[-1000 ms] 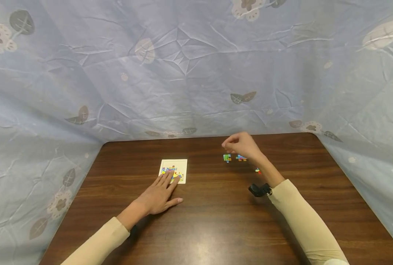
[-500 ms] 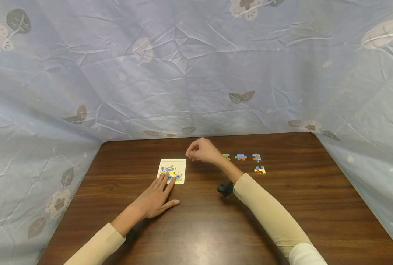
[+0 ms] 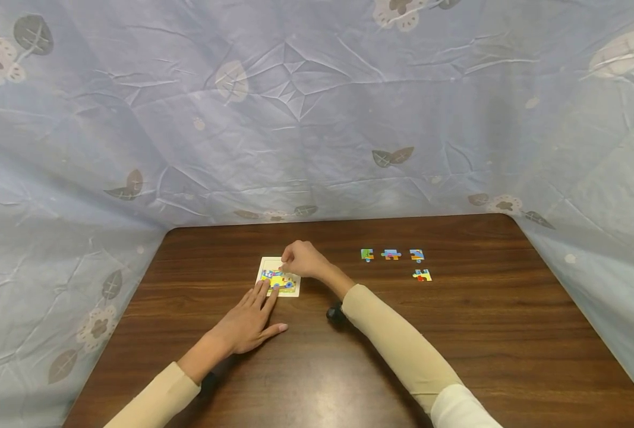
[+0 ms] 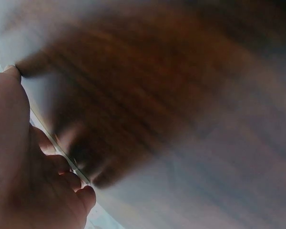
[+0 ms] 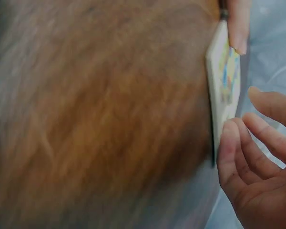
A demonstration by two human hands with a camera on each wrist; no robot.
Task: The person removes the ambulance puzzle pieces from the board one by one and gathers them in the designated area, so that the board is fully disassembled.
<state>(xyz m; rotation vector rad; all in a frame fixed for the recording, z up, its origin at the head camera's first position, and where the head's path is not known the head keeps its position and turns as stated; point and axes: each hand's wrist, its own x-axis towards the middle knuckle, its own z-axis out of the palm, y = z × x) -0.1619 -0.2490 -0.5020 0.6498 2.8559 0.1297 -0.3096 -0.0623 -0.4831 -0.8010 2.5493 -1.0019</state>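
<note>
A small cream puzzle board [image 3: 267,262] lies on the table's left half, its lower part filled with bright yellow and blue picture pieces. My left hand [image 3: 244,321], palm down with straight spread fingers, rests its fingertips on the board's lower left edge. Over the upper right of the board hovers my right hand [image 3: 304,261], fingers loosely bent. In the right wrist view its thumb [image 5: 271,102] stands apart from the fingers, and nothing shows between them. A green puzzle piece [image 3: 367,254], two blue ones [image 3: 391,254] and a yellow one [image 3: 422,275] lie to the right.
The brown wooden table [image 3: 456,333] spreads out on all sides of the board. A pale blue patterned curtain [image 3: 317,119] hangs behind it and along both sides. Both wrists carry dark straps or cameras; the right one [image 3: 336,314] hangs under the sleeve.
My right hand has travelled left from above the loose pieces to the puzzle board, uncovering those pieces. My left hand has slid slightly down the board, its fingertips remaining at the lower edge.
</note>
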